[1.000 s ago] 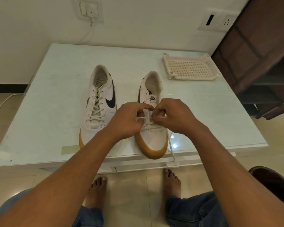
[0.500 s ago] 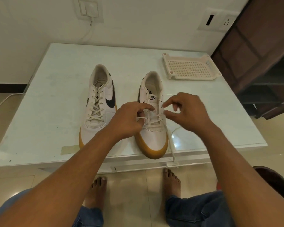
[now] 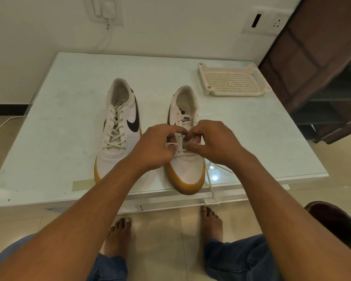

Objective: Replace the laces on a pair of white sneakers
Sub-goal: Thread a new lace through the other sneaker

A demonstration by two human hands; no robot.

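Denim knees and bare feet on the tiled floor sit nearest, under the counter edge. A loose tail of the lace drops off that edge, below and just right of the right hand's grip. Next comes the gum-soled toe of the half-laced sneaker, pointing back at the person, its long axis running straight away from both grips. Over its lower eyelets the hands meet. The left hand pinches a short strand of lace in curled fingers on its own side. The right hand nips the lace between thumb and forefinger near the tongue's midline, and the two sets of fingertips almost touch. Only the lowest rows look threaded. The open eyelets lie just beyond the grips, toward the heel, so the coming pass likely heads away, up the shoe. Both hands sit equally near. Left of the left grip stands the laced sneaker, parallel. Far beyond the right grip — a perforated tray.
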